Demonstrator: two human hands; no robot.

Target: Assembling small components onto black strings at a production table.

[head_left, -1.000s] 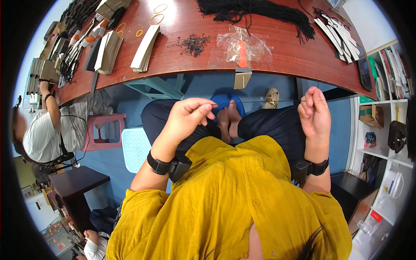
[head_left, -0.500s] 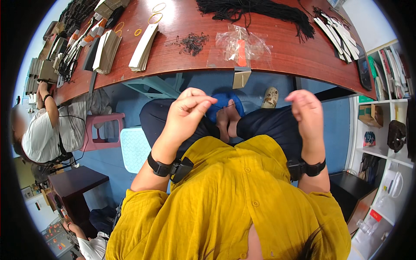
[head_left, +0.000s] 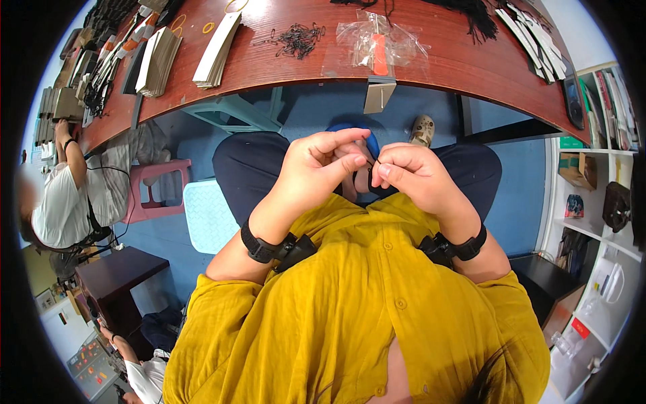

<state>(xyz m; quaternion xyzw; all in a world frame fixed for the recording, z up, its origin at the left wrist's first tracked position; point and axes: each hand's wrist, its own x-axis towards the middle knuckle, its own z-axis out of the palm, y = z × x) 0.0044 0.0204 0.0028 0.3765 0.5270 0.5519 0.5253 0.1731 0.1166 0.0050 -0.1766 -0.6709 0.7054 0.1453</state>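
My left hand (head_left: 321, 165) and my right hand (head_left: 418, 176) meet in front of my lap, below the table edge. Between their fingertips runs a thin black cord (head_left: 370, 163), mostly hidden by the fingers. Both hands pinch it with thumb and forefinger. Beyond them on the red-brown table (head_left: 269, 75) lies a small heap of black wire-like pieces (head_left: 298, 40). Beside it is a crumpled clear plastic bag (head_left: 404, 50) with an orange strip (head_left: 380, 55). A small tan card (head_left: 379, 97) hangs at the table's front edge.
Stacks of pale cards (head_left: 219, 55) stand left on the table, white strips (head_left: 535, 44) and black cords (head_left: 474, 20) at right. A pale blue stool (head_left: 210, 215) is at my left. Another person (head_left: 64, 209) sits far left. White shelves (head_left: 582, 229) line the right.
Both hands have come together from apart, the right moving left and the left moving right. The black cord now shows between them. The view has shifted, so the table sits higher.
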